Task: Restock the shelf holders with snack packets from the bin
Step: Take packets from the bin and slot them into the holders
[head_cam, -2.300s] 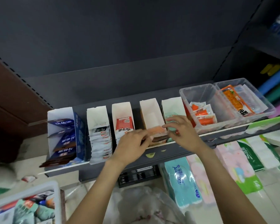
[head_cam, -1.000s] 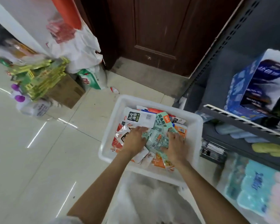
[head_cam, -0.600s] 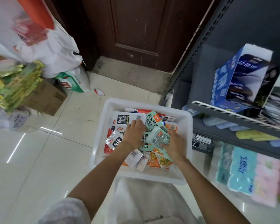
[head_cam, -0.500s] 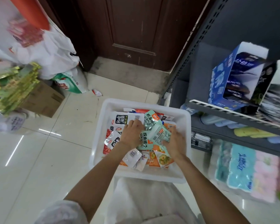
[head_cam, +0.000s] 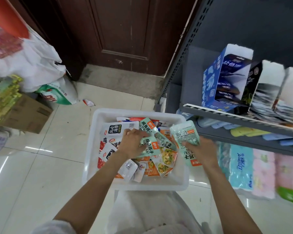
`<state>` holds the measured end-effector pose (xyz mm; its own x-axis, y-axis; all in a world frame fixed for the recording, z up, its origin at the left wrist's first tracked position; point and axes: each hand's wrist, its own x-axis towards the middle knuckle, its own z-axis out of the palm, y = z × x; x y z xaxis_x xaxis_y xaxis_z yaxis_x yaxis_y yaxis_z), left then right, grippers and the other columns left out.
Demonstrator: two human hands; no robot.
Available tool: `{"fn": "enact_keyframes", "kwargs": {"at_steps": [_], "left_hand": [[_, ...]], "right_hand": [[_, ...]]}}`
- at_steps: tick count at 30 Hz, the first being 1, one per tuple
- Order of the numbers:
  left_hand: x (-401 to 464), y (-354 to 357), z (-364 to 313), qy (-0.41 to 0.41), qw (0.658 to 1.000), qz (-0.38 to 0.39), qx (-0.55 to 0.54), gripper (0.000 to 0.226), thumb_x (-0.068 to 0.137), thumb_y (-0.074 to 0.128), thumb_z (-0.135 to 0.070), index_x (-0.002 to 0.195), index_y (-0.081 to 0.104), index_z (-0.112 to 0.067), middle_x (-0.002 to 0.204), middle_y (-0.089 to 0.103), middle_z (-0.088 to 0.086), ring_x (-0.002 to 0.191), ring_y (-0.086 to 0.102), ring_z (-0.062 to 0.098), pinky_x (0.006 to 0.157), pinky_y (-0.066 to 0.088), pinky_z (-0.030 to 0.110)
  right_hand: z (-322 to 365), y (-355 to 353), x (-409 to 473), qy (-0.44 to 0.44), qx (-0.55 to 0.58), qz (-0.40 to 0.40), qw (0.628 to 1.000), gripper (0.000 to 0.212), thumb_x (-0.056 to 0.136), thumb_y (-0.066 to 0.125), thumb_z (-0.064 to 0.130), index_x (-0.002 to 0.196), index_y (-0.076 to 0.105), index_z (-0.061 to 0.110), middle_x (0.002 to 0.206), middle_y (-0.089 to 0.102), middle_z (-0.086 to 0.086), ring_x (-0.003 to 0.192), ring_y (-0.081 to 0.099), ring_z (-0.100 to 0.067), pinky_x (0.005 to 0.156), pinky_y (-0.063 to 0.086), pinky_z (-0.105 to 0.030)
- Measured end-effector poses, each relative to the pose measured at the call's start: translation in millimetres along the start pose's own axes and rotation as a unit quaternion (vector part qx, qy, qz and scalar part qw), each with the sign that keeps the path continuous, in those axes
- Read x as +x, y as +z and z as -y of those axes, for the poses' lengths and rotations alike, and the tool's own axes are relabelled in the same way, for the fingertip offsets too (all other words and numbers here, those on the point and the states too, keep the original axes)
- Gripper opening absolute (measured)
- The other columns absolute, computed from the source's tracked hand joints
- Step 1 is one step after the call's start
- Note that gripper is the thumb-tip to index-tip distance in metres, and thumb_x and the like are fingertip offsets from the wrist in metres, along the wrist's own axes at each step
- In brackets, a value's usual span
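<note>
A white plastic bin (head_cam: 91, 146) stands on the tiled floor, full of loose snack packets in mint green, white and orange. My left hand (head_cam: 131, 143) is inside the bin and pinches a mint green packet (head_cam: 150, 146) lying on the pile. My right hand (head_cam: 201, 152) grips a small stack of mint green packets (head_cam: 184, 135) lifted over the bin's right edge. On the grey shelf (head_cam: 235, 115) at the right stand cardboard holders: a blue one (head_cam: 215, 81) with dark packets, then white ones (head_cam: 267, 85) beside it.
A dark wooden door (head_cam: 125, 31) rises behind the bin. At the left lie white bags (head_cam: 32, 65), a cardboard box (head_cam: 27, 114) and green packs (head_cam: 2, 97). Tissue packs (head_cam: 242, 168) sit under the shelf. A white bag (head_cam: 150, 211) lies just below the bin.
I turned from the shelf holders down to the bin. My right hand has gathered mint green packets and lifted them right, over the bin's edge. My left hand stays among the packets.
</note>
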<state>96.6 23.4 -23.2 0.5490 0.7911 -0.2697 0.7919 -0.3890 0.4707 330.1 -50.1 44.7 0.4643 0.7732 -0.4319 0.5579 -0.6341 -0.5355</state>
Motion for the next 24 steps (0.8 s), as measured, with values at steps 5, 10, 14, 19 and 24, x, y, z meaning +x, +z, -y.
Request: {"fn": "enact_keyframes", "kwargs": {"at_steps": [5, 10, 14, 19, 24], "left_hand": [[8, -18, -17, -0.054, 0.972, -0.068, -0.220, 0.032, 0.096, 0.053, -0.032, 0.122, 0.054, -0.012, 0.077, 0.062, 0.000, 0.058, 0.053, 0.012, 0.057, 0.045, 0.024], [12, -36, -18, -0.197, 0.811, -0.142, -0.533, 0.021, 0.093, 0.060, -0.026, 0.110, 0.061, -0.015, 0.100, 0.071, -0.001, 0.085, 0.069, 0.015, 0.073, 0.055, 0.026], [6, -44, -18, -0.238, 0.692, -0.131, -0.669, 0.023, 0.091, 0.061, -0.018, 0.110, 0.061, -0.005, 0.100, 0.072, 0.009, 0.085, 0.070, 0.023, 0.073, 0.056, 0.036], [3, -47, -40, -0.246, 0.578, -0.084, -0.773, 0.016, 0.095, 0.053, -0.016, 0.106, 0.062, -0.007, 0.095, 0.073, 0.010, 0.078, 0.072, 0.021, 0.063, 0.059, 0.034], [7, -51, -82, -0.225, 0.578, -0.041, -0.784, 0.029, 0.099, 0.046, -0.021, 0.122, 0.054, -0.006, 0.099, 0.071, 0.010, 0.082, 0.070, 0.020, 0.066, 0.059, 0.034]], "right_hand": [[1, -19, -16, 0.081, 0.381, 0.038, 0.920, 0.026, 0.073, 0.076, 0.015, 0.098, 0.070, 0.016, 0.094, 0.074, -0.003, 0.086, 0.070, -0.017, 0.072, 0.055, -0.031], [8, -23, -22, 0.090, 0.500, 0.091, 0.856, 0.039, 0.071, 0.069, 0.021, 0.109, 0.064, 0.012, 0.102, 0.073, -0.005, 0.090, 0.070, -0.019, 0.070, 0.055, -0.030], [14, -24, -24, 0.061, 0.518, 0.111, 0.846, 0.029, 0.075, 0.065, 0.017, 0.104, 0.065, 0.014, 0.098, 0.074, -0.003, 0.088, 0.070, -0.017, 0.073, 0.052, -0.030], [28, -27, -29, 0.031, 0.535, 0.135, 0.833, 0.031, 0.072, 0.064, 0.014, 0.102, 0.064, 0.018, 0.094, 0.074, 0.004, 0.085, 0.070, -0.011, 0.068, 0.053, -0.024], [30, -23, -35, 0.041, 0.502, 0.136, 0.853, 0.039, 0.069, 0.071, 0.020, 0.107, 0.063, 0.018, 0.100, 0.074, 0.001, 0.091, 0.070, -0.016, 0.071, 0.052, -0.027]]}}
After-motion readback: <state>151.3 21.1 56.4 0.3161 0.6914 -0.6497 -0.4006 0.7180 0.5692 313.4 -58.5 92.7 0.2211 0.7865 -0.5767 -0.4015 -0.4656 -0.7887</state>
